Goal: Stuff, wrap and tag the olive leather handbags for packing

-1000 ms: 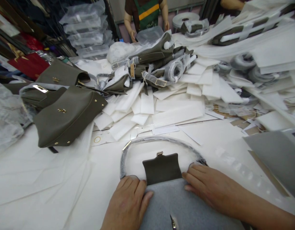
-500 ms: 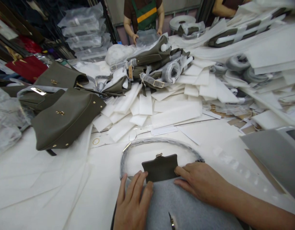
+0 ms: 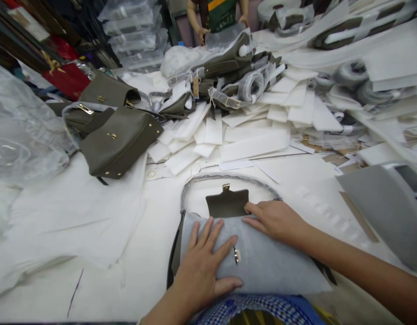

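Observation:
A handbag lies on the table in front of me, its front covered by a pale grey sheet [image 3: 276,262] with a gold clasp [image 3: 236,255] poking through a slit. Beyond the sheet's top edge stands the bag's dark olive flap [image 3: 225,204], with a gold fitting at its tip. The handle [image 3: 228,177], wrapped in clear plastic, arches behind it. My left hand [image 3: 204,264] lies flat on the sheet, fingers spread, left of the clasp. At the flap's lower right corner my right hand [image 3: 274,220] is closed, fingertips on the flap edge and thumb over the sheet.
Olive bags [image 3: 122,140] lie at the left beside crumpled clear plastic [image 3: 21,131]. White foam strips [image 3: 255,143] and wrapped straps [image 3: 251,85] are heaped ahead. A grey board-like piece [image 3: 381,203] sits at the right. Across the table a person in a green apron [image 3: 222,16] handles plastic.
My left hand has slid from the flap's left edge down onto the sheet and spread flat. The flap stands further clear of the sheet. My view has tilted down.

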The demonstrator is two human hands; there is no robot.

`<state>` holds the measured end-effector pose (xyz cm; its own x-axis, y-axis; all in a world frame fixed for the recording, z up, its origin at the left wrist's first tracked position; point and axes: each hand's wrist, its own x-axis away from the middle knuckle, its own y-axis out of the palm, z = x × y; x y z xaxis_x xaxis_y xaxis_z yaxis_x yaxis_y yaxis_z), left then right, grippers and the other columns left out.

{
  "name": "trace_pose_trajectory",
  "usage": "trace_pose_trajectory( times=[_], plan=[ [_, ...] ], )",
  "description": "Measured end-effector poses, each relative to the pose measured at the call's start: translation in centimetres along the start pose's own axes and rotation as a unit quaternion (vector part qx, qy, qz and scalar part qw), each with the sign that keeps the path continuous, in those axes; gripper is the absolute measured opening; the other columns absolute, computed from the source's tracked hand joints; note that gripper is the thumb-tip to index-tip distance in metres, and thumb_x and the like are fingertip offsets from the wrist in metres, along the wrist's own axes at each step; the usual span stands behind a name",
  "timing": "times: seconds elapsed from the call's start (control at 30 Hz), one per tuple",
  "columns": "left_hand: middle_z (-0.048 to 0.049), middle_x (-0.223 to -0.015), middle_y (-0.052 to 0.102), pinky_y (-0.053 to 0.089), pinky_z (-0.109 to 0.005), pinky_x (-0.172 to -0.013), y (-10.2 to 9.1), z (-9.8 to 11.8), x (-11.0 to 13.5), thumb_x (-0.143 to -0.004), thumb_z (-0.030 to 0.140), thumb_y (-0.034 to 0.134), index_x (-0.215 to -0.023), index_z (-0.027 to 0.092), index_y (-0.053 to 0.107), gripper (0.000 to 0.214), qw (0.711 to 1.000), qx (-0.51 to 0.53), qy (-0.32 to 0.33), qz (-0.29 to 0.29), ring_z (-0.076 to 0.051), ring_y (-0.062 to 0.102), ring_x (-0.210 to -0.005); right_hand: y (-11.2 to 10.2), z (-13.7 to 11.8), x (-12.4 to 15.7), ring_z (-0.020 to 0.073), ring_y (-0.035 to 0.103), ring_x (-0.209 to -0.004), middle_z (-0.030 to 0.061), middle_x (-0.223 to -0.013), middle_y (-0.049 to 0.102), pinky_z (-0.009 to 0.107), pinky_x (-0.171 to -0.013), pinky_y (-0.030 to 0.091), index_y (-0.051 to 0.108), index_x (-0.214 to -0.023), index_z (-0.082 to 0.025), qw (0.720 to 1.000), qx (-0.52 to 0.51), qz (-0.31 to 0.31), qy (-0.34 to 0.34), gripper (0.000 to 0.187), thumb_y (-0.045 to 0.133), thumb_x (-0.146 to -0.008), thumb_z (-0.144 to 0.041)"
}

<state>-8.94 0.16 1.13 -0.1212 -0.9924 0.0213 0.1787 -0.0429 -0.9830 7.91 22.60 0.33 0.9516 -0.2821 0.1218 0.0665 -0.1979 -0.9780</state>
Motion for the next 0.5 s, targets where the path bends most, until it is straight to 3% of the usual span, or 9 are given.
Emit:
trace_pose_trajectory(
  times=[0.17, 0.3, 0.4, 0.5],
  plan=[
    [-0.0114, -0.164, 0.02, 0.012, -0.065, -0.118, 0.3, 0.2, 0.2, -0.086, 0.077, 0.044, -0.154, 0.036, 0.028, 0.08, 0.999, 0.041, -0.019, -0.009, -0.037, 0.013, -0.151, -0.7, 0.0, 0.4, 0.0228, 0.067, -0.074, 0.0054, -0.081, 0.069, 0.03, -0.061, 0.039, 0.056, -0.098, -0.019, 0.999, -0.032, 0.013, 0.016, 0.027, 0.049, -0.1, -0.045],
    [-0.0117, -0.162, 0.023, 0.012, -0.066, -0.118, 0.3, 0.2, 0.3, -0.085, 0.076, 0.046, -0.153, 0.037, 0.031, 0.079, 0.999, 0.051, -0.017, 0.006, -0.037, 0.015, -0.151, -2.9, -0.3, -0.1, 0.0212, 0.065, -0.081, 0.0053, -0.086, 0.068, 0.032, -0.073, 0.047, 0.056, -0.094, -0.019, 0.988, -0.095, 0.123, 0.007, 0.021, 0.051, -0.099, -0.039],
    [-0.0119, -0.161, 0.026, 0.014, -0.066, -0.117, 0.3, 0.2, 0.4, -0.085, 0.075, 0.048, -0.152, 0.037, 0.033, 0.078, 0.998, 0.051, -0.014, 0.024, -0.037, 0.018, -0.15, -4.5, -1.0, -1.9, 0.0255, 0.064, -0.102, 0.0124, -0.109, 0.069, 0.04, -0.09, 0.05, 0.059, -0.111, -0.017, 0.961, -0.121, 0.247, 0.012, 0.023, 0.051, -0.099, -0.035],
    [-0.012, -0.16, 0.03, 0.016, -0.066, -0.117, 0.3, 0.3, 0.5, -0.085, 0.075, 0.049, -0.151, 0.037, 0.035, 0.077, 0.998, 0.046, -0.014, 0.034, -0.038, 0.021, -0.149, -5.3, -2.2, -3.8, 0.028, 0.061, -0.119, 0.0145, -0.129, 0.065, 0.045, -0.103, 0.047, 0.058, -0.13, -0.016, 0.951, -0.183, 0.249, -0.004, 0.038, 0.055, -0.094, -0.028]
  ],
)
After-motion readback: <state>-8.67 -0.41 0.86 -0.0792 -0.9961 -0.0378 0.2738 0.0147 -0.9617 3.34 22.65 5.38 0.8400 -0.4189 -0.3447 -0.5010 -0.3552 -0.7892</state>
